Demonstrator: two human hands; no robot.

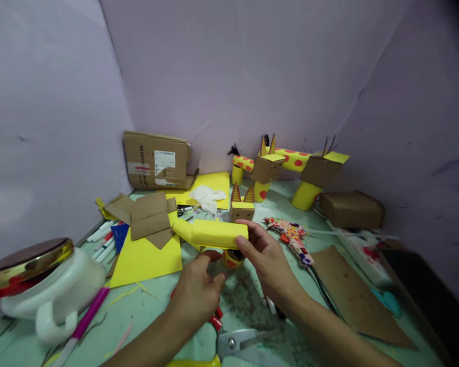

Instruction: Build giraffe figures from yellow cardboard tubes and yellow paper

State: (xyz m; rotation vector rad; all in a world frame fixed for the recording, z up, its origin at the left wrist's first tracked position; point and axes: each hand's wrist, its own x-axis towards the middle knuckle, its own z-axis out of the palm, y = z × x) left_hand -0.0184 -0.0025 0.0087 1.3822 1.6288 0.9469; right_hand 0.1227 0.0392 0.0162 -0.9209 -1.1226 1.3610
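Note:
My right hand grips the right end of a yellow paper-covered tube, with the thumb in front and fingers behind. The tube's left end narrows into a bent yellow flap. Just under it is my left hand, thumb and forefinger apart and nothing visible between them; its other fingers are partly hidden. A small yellow roll with red spots stands on the table between the hands. Behind the tube is a small cardboard head with pointed striped ears. Below my left hand lie red handles, partly covered.
Scissors lie at the front. Two spotted giraffe-like figures with cardboard heads stand at the back right. A patterned glue gun and cardboard sheet lie right. Yellow paper, a white mug and a carton are left.

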